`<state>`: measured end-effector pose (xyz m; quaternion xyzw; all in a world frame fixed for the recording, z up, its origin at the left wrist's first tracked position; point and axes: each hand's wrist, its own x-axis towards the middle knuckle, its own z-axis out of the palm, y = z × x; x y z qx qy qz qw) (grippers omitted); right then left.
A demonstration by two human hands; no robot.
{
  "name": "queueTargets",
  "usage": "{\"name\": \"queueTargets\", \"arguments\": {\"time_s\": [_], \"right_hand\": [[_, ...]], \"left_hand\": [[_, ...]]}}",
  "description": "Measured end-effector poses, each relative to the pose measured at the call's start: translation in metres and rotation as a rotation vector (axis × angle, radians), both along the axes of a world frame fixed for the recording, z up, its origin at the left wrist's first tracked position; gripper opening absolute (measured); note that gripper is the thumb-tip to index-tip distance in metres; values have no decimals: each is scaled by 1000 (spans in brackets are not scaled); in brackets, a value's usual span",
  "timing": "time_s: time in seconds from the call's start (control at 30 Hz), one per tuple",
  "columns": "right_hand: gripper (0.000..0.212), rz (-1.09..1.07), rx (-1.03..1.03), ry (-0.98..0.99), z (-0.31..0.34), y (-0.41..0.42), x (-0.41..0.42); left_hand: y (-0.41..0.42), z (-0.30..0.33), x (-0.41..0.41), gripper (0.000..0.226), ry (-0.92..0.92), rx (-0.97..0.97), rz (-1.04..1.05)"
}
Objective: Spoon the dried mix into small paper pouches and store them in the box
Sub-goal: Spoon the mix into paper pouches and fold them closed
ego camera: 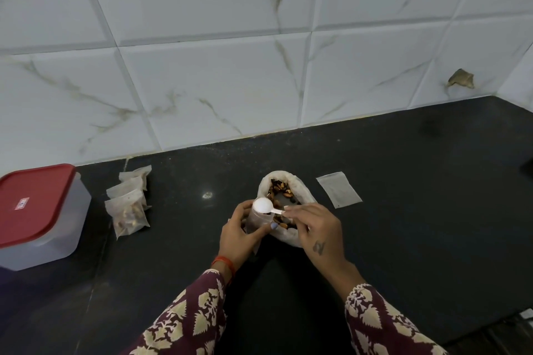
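My left hand (239,232) grips a small translucent paper pouch (256,220) held open and upright on the black counter. My right hand (313,228) pinches the handle of a white plastic spoon (264,206), whose bowl is turned over the pouch's mouth. Just behind the pouch sits a white bag of dried mix (285,196), its rim rolled down, with brown and dark pieces inside. Several filled pouches (129,204) lie in a pile to the left. The storage box (37,216) with a red lid stands shut at the far left.
An empty flat pouch (339,189) lies to the right of the bag. A marbled tile wall (259,66) closes the back of the black counter (403,181). The counter's front edge shows at the lower right.
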<state>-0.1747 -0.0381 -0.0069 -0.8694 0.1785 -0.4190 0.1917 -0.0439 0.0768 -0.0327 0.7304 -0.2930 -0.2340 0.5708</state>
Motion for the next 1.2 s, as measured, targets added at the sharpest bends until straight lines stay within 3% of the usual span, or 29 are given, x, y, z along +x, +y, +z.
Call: {"name": "queueTargets", "arguments": {"time_s": [0.27, 0.37, 0.53, 0.6, 0.73, 0.83, 0.93, 1.0, 1.07, 1.2], "right_hand": [[19, -19, 176, -46, 0, 4, 4], [22, -49, 425, -85, 4, 4, 4], [19, -221, 1056, -153, 19, -6, -1], [15, -319, 1163, -113, 17, -11, -3], [14, -435, 1051, 151, 2, -10, -4], [22, -514, 668, 332, 1, -4, -7], [27, -352, 338, 170, 8, 9, -3], [21, -106, 419, 193, 13, 20, 8], [14, 62, 580, 346, 12, 29, 20], [5, 57, 621, 274, 5, 32, 33]], "left_hand": [[3, 0, 1, 56, 4, -10, -7], [5, -1, 1, 59, 8, -10, -15], [7, 1, 0, 57, 15, -13, -23], [7, 1, -1, 58, 18, -14, -29], [9, 1, -2, 57, 34, -31, -38], [12, 1, -3, 56, 51, -53, -27], [15, 2, -6, 57, 80, -79, -19], [16, 1, -8, 60, 88, -87, -30], [19, -1, -7, 64, 97, -88, -47], [26, 0, -3, 63, 165, -115, -79]]}}
